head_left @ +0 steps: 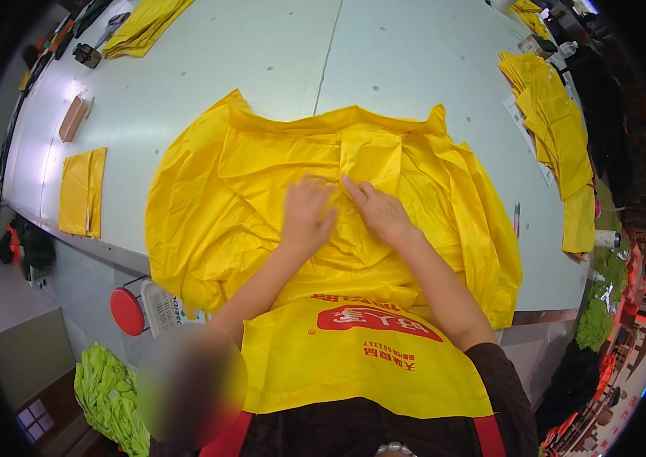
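Note:
A large yellow garment of thin, wrinkled fabric lies spread on the table before me, with a flat placket-like panel at its upper middle. My left hand is over the middle of it, slightly blurred, fingers apart and holding nothing. Just to its right, my right hand rests on the fabric below the panel. One digit stretches to the panel's lower edge while the others bend into the cloth, closed on a fold. The undersides of its fingers are hidden.
A folded yellow piece and a small brown box are at the left. Yellow piles lie at the far left and along the right edge. A pen lies right of the garment. A red round stool stands below the table's left edge.

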`<state>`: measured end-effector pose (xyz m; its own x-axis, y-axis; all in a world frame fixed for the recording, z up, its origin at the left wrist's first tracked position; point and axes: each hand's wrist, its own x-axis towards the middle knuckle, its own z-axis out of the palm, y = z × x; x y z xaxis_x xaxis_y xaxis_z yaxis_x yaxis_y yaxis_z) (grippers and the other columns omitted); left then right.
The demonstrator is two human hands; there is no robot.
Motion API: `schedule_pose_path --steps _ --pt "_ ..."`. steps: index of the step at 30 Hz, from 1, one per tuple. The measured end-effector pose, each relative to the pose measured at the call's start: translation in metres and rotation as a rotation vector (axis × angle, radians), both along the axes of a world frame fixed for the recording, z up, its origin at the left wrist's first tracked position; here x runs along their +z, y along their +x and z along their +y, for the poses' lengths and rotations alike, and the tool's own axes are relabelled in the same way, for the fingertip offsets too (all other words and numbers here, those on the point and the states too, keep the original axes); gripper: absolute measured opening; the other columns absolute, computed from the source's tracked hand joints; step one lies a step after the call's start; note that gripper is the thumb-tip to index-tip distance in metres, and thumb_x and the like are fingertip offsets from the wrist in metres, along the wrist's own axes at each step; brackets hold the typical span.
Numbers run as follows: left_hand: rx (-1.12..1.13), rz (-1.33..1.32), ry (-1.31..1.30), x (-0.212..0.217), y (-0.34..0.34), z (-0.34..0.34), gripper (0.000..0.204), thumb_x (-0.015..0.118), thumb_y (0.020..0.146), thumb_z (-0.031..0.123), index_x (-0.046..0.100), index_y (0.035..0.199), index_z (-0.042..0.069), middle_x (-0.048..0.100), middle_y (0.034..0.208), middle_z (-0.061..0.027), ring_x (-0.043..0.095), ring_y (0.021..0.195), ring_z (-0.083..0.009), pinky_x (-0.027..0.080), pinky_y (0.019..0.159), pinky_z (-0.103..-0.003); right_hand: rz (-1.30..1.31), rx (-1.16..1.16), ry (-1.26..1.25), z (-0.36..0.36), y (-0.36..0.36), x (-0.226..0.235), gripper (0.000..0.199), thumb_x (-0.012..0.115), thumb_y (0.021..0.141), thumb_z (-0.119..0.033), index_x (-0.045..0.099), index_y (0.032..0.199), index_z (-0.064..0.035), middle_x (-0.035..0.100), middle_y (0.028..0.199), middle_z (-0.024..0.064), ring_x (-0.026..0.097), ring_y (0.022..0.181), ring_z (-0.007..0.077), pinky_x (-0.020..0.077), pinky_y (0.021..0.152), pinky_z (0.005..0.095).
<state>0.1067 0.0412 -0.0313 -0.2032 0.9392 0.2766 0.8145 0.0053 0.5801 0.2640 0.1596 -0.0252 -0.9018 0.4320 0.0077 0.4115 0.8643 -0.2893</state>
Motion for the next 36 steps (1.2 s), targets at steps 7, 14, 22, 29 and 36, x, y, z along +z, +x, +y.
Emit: schedule_pose_path --steps 7,14,22,29,36 --pt "0.98 -0.793 0.247 -0.018 -0.073 -0.041 0.051 0.064 0.074 0.008 0.044 0.119 -0.004 0.05 0.111 -0.0117 0.049 0.097 -0.0206 0.042 0.082 -0.034 -0.025 -0.061 -0.043 0.004 -0.006 0.025 0.055 0.057 0.08 -0.03 0.041 0.127 -0.0075 0.049 0.116 0.0118 0.047 0.106 0.0304 0.0368 0.089 0.0446" --pt "0.338 -0.407 0.309 0.032 -0.044 0.001 0.039 0.06 0.073 0.002 0.052 0.111 0.002 0.054 0.078 -0.003 0.053 0.064 -0.0144 0.044 0.056 -0.025 0.116 -0.017 0.085 -0.009 -0.003 -0.023 0.058 0.054 0.082 -0.042 0.043 0.126 -0.0058 0.04 0.132 0.0143 0.032 0.124 0.0326 0.0199 0.103 0.0495" --pt "-0.05 0.016 -0.161 -0.021 0.002 0.035 0.049 0.058 0.071 0.015 0.05 0.12 0.011 0.058 0.084 -0.0086 0.056 0.076 -0.0281 0.047 0.067 -0.038 -0.049 0.025 -0.179 -0.015 0.011 0.01 0.049 0.064 0.074 -0.026 0.049 0.115 -0.0052 0.049 0.114 0.0129 0.042 0.114 0.0305 0.0315 0.093 0.0489" --pt "-0.272 -0.118 -0.35 0.0 -0.013 0.027 0.061 0.061 0.076 0.035 0.042 0.127 0.008 0.058 0.1 -0.0163 0.056 0.092 -0.0318 0.045 0.078 -0.039 0.074 0.251 0.042 -0.056 0.054 0.031 0.042 0.063 0.075 -0.019 0.053 0.115 -0.0104 0.055 0.112 0.0122 0.049 0.108 0.0268 0.0338 0.094 0.0462" --pt "-0.337 -0.291 -0.481 0.02 -0.025 0.016 0.063 0.062 0.076 0.046 0.046 0.122 0.005 0.059 0.108 -0.0167 0.057 0.095 -0.0332 0.045 0.082 -0.038 0.268 -0.326 -0.656 0.001 0.03 -0.012 0.028 0.058 0.081 -0.015 0.053 0.106 -0.0067 0.062 0.086 0.0182 0.061 0.082 0.032 0.0474 0.072 0.0381"
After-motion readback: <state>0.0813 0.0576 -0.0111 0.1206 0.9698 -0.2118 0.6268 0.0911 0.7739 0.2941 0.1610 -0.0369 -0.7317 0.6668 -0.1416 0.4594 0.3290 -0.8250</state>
